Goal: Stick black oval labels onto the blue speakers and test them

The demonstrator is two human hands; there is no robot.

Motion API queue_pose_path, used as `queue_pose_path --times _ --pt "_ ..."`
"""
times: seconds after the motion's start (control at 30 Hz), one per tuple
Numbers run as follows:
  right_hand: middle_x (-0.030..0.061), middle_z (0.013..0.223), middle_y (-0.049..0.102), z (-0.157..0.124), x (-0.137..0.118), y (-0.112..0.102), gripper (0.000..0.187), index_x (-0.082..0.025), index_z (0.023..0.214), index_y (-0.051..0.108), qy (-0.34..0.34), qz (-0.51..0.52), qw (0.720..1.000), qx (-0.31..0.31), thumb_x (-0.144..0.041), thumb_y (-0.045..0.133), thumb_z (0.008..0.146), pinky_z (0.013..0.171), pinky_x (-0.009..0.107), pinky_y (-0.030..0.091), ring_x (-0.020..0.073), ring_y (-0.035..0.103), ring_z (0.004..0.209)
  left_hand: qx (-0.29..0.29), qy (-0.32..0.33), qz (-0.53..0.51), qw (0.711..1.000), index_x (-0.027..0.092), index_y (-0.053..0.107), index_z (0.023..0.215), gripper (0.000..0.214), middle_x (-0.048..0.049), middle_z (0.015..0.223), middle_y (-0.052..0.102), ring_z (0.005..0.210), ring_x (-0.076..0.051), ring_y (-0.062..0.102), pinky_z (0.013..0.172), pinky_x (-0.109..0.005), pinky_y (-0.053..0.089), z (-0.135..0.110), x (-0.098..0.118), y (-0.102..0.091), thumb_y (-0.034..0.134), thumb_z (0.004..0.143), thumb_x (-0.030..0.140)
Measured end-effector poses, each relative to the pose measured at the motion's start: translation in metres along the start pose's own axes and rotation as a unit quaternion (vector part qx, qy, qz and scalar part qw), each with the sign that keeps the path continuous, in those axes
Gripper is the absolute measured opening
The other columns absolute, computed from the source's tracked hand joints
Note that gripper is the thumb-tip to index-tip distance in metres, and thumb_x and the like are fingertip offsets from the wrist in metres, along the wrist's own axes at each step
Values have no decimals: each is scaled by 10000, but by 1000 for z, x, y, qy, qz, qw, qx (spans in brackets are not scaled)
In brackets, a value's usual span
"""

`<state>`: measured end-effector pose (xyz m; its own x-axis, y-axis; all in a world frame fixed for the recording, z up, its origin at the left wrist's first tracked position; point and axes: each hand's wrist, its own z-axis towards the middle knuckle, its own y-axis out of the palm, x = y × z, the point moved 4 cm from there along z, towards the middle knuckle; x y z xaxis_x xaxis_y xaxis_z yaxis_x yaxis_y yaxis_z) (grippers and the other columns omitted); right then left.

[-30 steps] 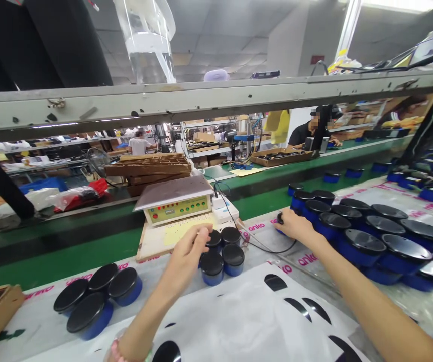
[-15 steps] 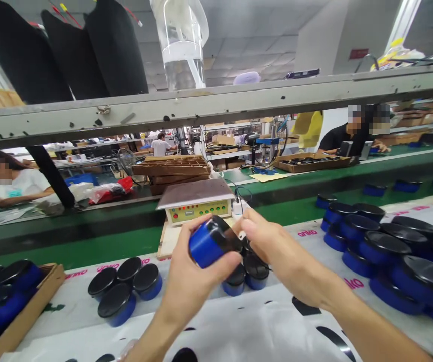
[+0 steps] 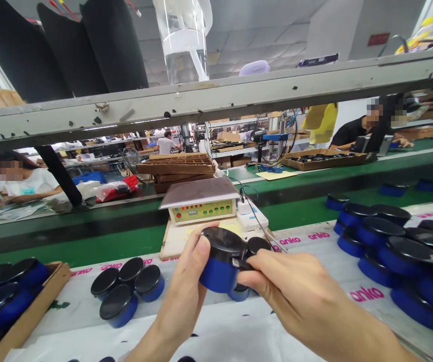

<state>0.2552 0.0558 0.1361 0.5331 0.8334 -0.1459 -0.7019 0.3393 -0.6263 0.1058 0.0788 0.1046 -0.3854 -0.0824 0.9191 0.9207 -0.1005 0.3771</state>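
My left hand (image 3: pixel 184 286) is shut around a round blue container-like unit with a glossy black top (image 3: pixel 220 269), held tilted above the bench. My right hand (image 3: pixel 292 294) comes in from the right and pinches a small black cable plug (image 3: pixel 244 263) against the side of that unit. Whether the plug sits in a socket is hidden by my fingers. Just behind my hands stand more black-topped blue units (image 3: pixel 257 245), mostly covered by the held one. Several others are grouped at left (image 3: pixel 120 294).
A large cluster of the same units (image 3: pixel 397 256) fills the bench at right. Behind my hands stand a test box with coloured lights (image 3: pixel 201 212) and a thin cable (image 3: pixel 265 234). A cardboard tray (image 3: pixel 39 296) sits at left. Green conveyor belts run beyond.
My left hand has lifted a unit from the group near the box, and it now shows its black top. My right hand has moved left from the large cluster, bringing the plug to the unit.
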Motion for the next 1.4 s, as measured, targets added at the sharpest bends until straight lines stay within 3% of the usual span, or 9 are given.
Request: queue_pose_path --times 0.17,0.33,0.53,0.6,0.77,0.9,1.1,1.33,1.4 --pt "-48 594 498 -4 4 -3 279 -211 714 445 35 -11 997 -67 -266 420 986 486 280 256 108 426 487 20 149 161 975 257 516 1214 507 -40 1224 589 1178 -215 532 1024 -302 387 -3 6 -5 567 827 580" --pt "-42 563 517 -6 4 -5 282 -212 700 487 80 -23 993 -85 -249 413 970 481 296 244 117 425 451 28 261 333 906 339 414 1306 509 -1 1314 522 1191 -164 516 963 -227 429 -15 9 -9 572 855 515" --pt "-45 598 527 -2 11 5 276 -211 710 477 143 95 980 -99 -235 401 974 486 242 305 101 452 496 10 364 440 821 304 318 1370 707 -58 1289 530 1148 -211 557 952 -311 474 -16 17 -8 640 786 537" --pt "-36 688 577 1 16 12 216 -217 815 524 156 150 968 -124 -210 385 981 530 219 354 105 496 573 -9 417 489 766 258 330 1377 697 -88 1299 521 1189 -231 525 999 -348 451 -14 25 -5 646 800 488" --pt "14 837 620 7 25 24 174 -214 932 531 95 213 968 -92 -195 365 981 633 231 430 131 561 706 -31 578 580 573 152 477 1290 543 -94 1196 452 1250 -258 447 1074 -389 410 -26 41 5 699 795 134" --pt "45 818 625 6 29 30 160 -190 936 515 58 180 979 -79 -176 358 964 602 248 447 148 584 683 -67 625 595 501 175 612 1117 426 -45 1058 385 1263 -300 422 1096 -512 384 -37 41 10 692 742 -10" --pt "47 742 596 4 27 35 219 -161 929 537 19 114 991 -68 -154 323 970 536 249 424 153 568 617 -91 598 627 491 163 646 988 343 -55 1026 366 1225 -296 423 989 -484 488 -35 45 11 607 743 -73" --pt "27 729 565 2 28 36 200 -179 895 511 34 113 991 -59 -131 331 967 541 248 399 145 531 616 -76 606 608 507 155 611 912 249 -50 990 356 1200 -277 434 990 -458 481 -27 43 8 578 765 -44" --pt "20 722 552 3 30 33 181 -184 877 504 29 100 993 -61 -157 350 969 531 246 380 140 505 604 -68 598 599 528 170 607 940 235 -46 997 366 1185 -270 444 997 -446 468 -27 41 5 614 778 -1"
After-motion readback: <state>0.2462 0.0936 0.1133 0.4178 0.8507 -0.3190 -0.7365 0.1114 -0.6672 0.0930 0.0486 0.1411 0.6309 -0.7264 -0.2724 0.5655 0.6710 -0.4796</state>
